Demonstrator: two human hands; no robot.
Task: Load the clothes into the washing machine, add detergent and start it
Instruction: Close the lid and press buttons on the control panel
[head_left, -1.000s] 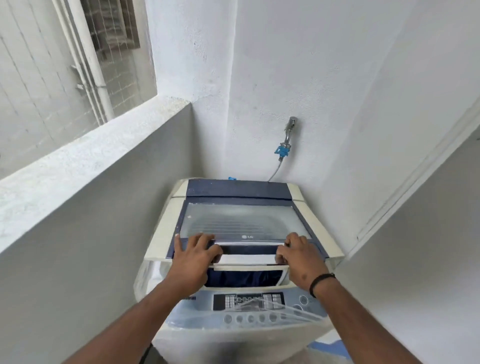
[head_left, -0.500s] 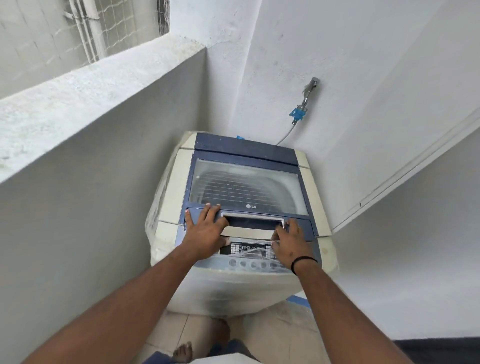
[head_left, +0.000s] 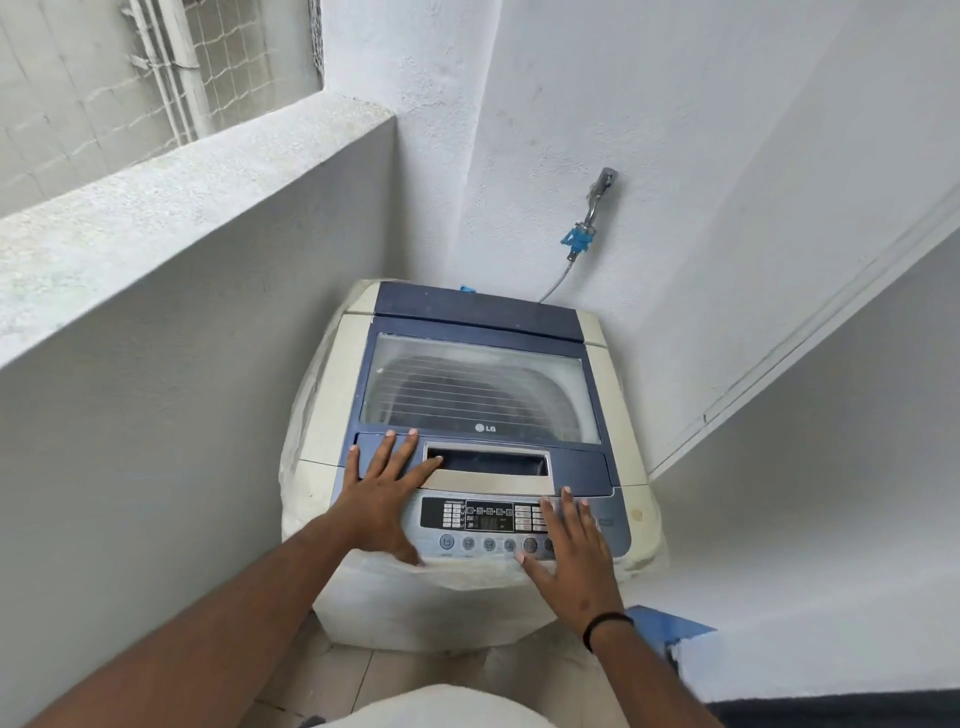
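A cream and blue top-loading washing machine (head_left: 332, 395) stands in the corner. Its glass lid (head_left: 478, 389) lies flat and closed. My left hand (head_left: 384, 488) rests flat on the lid's front left part, fingers straight and spread, beside the recessed handle (head_left: 488, 463). My right hand (head_left: 571, 551) lies over the right side of the control panel (head_left: 483, 519), fingers straight, covering some buttons. Neither hand holds anything. No clothes or detergent show; what is inside the drum is hidden behind the cloudy glass.
A waist-high white parapet wall (head_left: 171, 218) runs close along the left of the machine. A tap with a blue hose connector (head_left: 582, 236) sits on the back wall. A blue object (head_left: 670, 629) lies on the floor at the machine's right.
The lid has come down from slightly raised to fully closed. My right hand slid off the lid's handle edge onto the control panel. My view tilted downward.
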